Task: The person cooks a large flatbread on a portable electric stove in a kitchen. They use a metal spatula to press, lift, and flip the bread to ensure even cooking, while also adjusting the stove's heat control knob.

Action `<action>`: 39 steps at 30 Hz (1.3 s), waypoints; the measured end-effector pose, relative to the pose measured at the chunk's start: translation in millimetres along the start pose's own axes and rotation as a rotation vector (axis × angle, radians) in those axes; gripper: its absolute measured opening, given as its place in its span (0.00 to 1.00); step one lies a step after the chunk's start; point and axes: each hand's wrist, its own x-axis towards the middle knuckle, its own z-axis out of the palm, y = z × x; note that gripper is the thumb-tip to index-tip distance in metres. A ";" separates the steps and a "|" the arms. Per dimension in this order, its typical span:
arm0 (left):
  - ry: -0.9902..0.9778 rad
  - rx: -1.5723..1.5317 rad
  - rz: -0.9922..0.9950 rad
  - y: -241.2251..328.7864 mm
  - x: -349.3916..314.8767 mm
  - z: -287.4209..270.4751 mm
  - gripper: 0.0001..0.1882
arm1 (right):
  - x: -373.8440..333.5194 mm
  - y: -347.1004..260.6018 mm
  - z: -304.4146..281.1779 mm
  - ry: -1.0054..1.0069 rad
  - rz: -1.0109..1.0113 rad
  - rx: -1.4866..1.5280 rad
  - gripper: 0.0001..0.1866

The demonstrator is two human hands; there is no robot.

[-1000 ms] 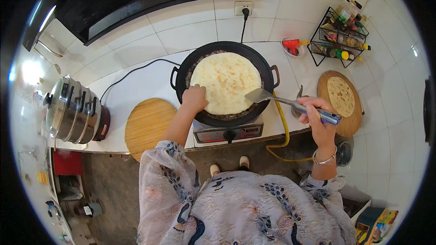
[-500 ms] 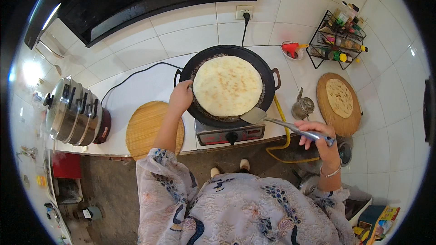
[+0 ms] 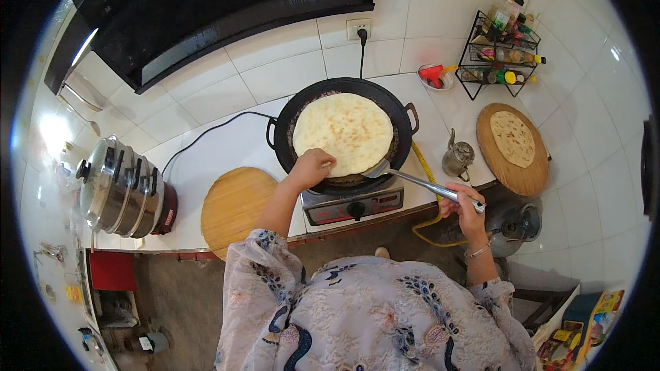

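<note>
A round, pale flatbread [image 3: 350, 124] with light brown spots lies in a black two-handled pan [image 3: 283, 130] on a tabletop gas stove [image 3: 337, 214]. At the bread's near left edge is my left hand [image 3: 309, 169], its fingers closed on the edge. My right hand [image 3: 469, 211] is wrapped round the handle of a metal spatula [image 3: 416, 181]. The spatula's blade sits at the near right edge of the bread; whether its tip is under the bread I cannot tell.
Left of the stove are a round wooden board [image 3: 234, 209] and a stacked steamer [image 3: 120, 192]. To the right stand a small metal pot [image 3: 457, 160] and a board [image 3: 491, 161] bearing another flatbread [image 3: 512, 139]. Behind are a bottle rack [image 3: 474, 51] and a bowl [image 3: 445, 82].
My left hand has moved from the pan's left side to the bread's near left edge. My right hand and the spatula have shifted slightly left. The view has shifted a little.
</note>
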 end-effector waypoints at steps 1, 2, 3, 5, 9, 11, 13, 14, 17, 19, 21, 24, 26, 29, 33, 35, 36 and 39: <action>-0.009 0.059 0.046 1.1 -0.4 1.5 0.09 | -0.6 3.0 0.0 0.004 -0.021 0.007 0.18; 0.020 0.105 0.076 1.8 -3.3 1.8 0.09 | -1.8 4.1 0.0 -0.014 -0.053 0.011 0.18; 0.034 0.112 0.074 3.7 -4.5 0.3 0.09 | -2.6 3.0 -0.6 -0.024 -0.074 0.020 0.18; 0.061 0.126 0.066 5.2 -7.8 -5.1 0.08 | -1.4 -1.1 -2.3 -0.046 -0.113 0.039 0.18; 0.073 -0.096 0.063 3.4 -1.3 -28.2 0.09 | 13.0 -17.6 -6.9 -0.031 -0.152 0.092 0.21; 0.131 -0.106 0.113 6.0 9.7 -41.4 0.09 | 27.3 -36.1 -8.9 -0.029 -0.123 0.127 0.23; 0.189 -0.057 0.137 22.7 19.0 -61.6 0.11 | 47.4 -53.9 -12.5 -0.036 -0.120 0.135 0.23; 0.253 -0.094 0.136 24.8 23.3 -66.2 0.12 | 59.8 -65.4 -11.5 -0.045 -0.115 0.129 0.24; 0.300 -0.097 0.109 24.4 35.0 -96.3 0.16 | 90.0 -93.6 10.2 -0.066 -0.103 0.139 0.24; 0.280 -0.132 0.081 24.0 42.8 -111.6 0.17 | 100.7 -110.7 22.5 -0.080 -0.111 0.155 0.23; 0.247 -0.158 0.017 30.9 44.6 -119.3 0.17 | 111.1 -111.9 20.8 -0.116 -0.133 0.159 0.22; 0.274 -0.170 0.012 37.5 46.5 -119.7 0.16 | 119.5 -116.5 15.8 -0.157 -0.158 0.138 0.22; 0.274 -0.193 0.017 30.0 45.1 -119.0 0.16 | 122.2 -119.2 16.1 -0.173 -0.165 0.118 0.22; 0.205 -0.215 -0.102 40.5 33.3 -109.8 0.15 | 108.7 -121.0 9.4 -0.145 -0.123 0.107 0.22; 0.216 -0.086 -0.121 14.4 22.5 -84.1 0.16 | 69.0 -111.2 -7.4 -0.142 -0.031 0.003 0.21; 0.163 0.000 -0.179 17.4 21.1 -73.3 0.16 | 54.8 -99.7 -18.1 -0.121 0.060 -0.099 0.20; 0.152 0.029 -0.188 7.5 20.7 -67.7 0.16 | 50.5 -101.0 -18.9 -0.133 0.079 -0.137 0.20; 0.122 0.116 -0.191 -20.4 20.8 -51.1 0.16 | 41.6 -121.4 -23.7 -0.159 0.088 -0.153 0.19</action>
